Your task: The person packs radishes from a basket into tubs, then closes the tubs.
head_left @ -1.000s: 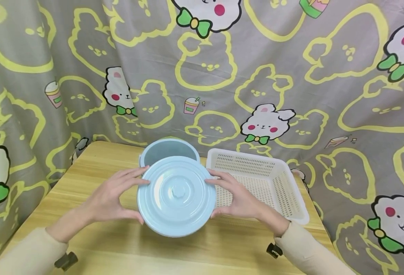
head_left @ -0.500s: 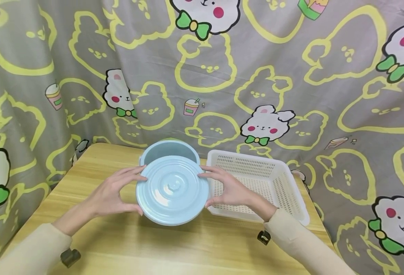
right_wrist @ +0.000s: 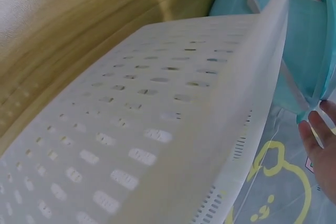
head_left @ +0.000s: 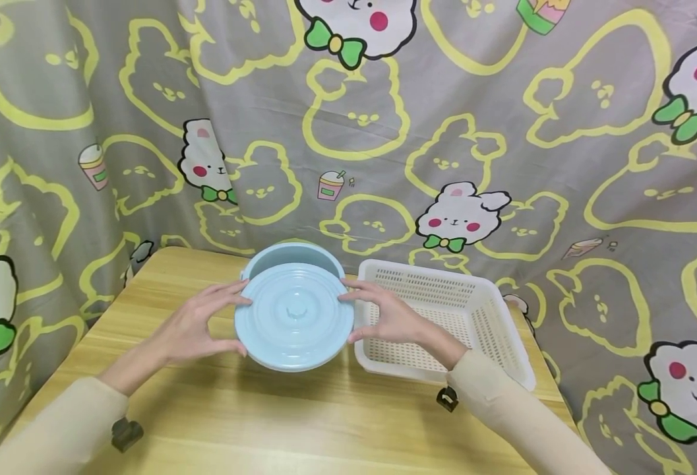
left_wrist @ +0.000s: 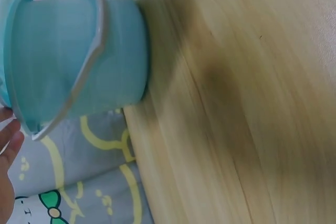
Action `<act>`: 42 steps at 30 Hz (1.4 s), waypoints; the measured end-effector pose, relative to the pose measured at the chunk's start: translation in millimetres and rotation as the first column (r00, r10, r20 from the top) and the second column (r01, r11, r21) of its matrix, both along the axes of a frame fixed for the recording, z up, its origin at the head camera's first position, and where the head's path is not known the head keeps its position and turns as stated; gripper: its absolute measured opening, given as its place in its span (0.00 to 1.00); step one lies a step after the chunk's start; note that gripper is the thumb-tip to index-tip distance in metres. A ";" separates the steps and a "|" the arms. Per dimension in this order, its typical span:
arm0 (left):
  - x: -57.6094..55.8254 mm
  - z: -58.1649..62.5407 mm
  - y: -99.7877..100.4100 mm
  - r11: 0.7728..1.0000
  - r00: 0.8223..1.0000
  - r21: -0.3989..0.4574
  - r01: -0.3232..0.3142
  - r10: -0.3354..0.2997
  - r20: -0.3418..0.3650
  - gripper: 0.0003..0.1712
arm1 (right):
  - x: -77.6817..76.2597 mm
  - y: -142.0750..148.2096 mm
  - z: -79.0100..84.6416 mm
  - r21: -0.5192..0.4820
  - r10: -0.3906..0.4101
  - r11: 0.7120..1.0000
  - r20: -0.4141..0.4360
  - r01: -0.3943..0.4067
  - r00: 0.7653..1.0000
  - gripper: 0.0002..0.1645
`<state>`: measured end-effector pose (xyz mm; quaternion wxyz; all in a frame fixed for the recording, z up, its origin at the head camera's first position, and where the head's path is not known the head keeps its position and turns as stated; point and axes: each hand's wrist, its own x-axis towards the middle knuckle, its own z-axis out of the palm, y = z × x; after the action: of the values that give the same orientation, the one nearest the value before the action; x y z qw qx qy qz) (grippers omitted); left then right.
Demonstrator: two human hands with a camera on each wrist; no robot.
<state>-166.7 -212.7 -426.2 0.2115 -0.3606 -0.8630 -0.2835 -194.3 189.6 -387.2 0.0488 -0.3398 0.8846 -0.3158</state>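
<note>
A round light-blue lid (head_left: 291,336) with a small central knob is held between both hands. My left hand (head_left: 196,323) grips its left rim, thumb at the lower side and fingers at the upper. Opposite it, my right hand (head_left: 392,315) holds the right rim the same way. Behind and partly under the lid stands a light-blue bucket (head_left: 291,252), its far inner wall showing above the lid's back edge. In the left wrist view the bucket (left_wrist: 58,56) has a grey handle (left_wrist: 86,69) hanging down its side, and fingertips lie right at the rim.
A white perforated plastic basket (head_left: 505,330) sits on the wooden table (head_left: 301,429) right of the bucket, under my right forearm. A patterned grey curtain (head_left: 378,86) hangs behind the table and along both sides.
Both hands have carried the lid away from me and slightly left, toward the bucket. The lid has tipped flatter and now covers more of the bucket's opening in the head view.
</note>
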 end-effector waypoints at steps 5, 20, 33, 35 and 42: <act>-8.5 0.0 -0.9 1.000 1.000 -0.004 -0.027 0.027 0.001 0.46 | -9.9 -1.1 -0.7 0.002 -0.011 1.000 -0.039 0.011 0.999 0.41; -28.2 3.0 -0.6 0.995 0.992 -0.041 -0.088 0.091 0.085 0.44 | -28.6 -2.4 1.5 0.041 -0.035 0.998 -0.064 0.038 0.997 0.41; -39.3 5.5 -2.5 0.992 0.989 -0.084 -0.096 0.105 0.106 0.43 | -43.8 -6.4 8.0 0.083 -0.006 0.996 -0.082 0.013 0.997 0.40; -41.2 5.6 -2.8 0.991 0.987 -0.091 -0.102 0.112 0.115 0.43 | -45.9 -7.5 10.4 0.096 -0.001 0.995 -0.077 0.008 0.997 0.41; -45.4 4.5 -3.5 0.986 0.978 -0.115 -0.117 0.135 0.158 0.42 | -50.4 -8.9 13.7 0.169 -0.003 0.986 -0.059 0.013 0.998 0.41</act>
<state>-212.2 -216.2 -421.7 0.1374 -0.2910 -0.9124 -0.2528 -244.7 180.7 -373.5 0.0500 -0.3399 0.9106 -0.2298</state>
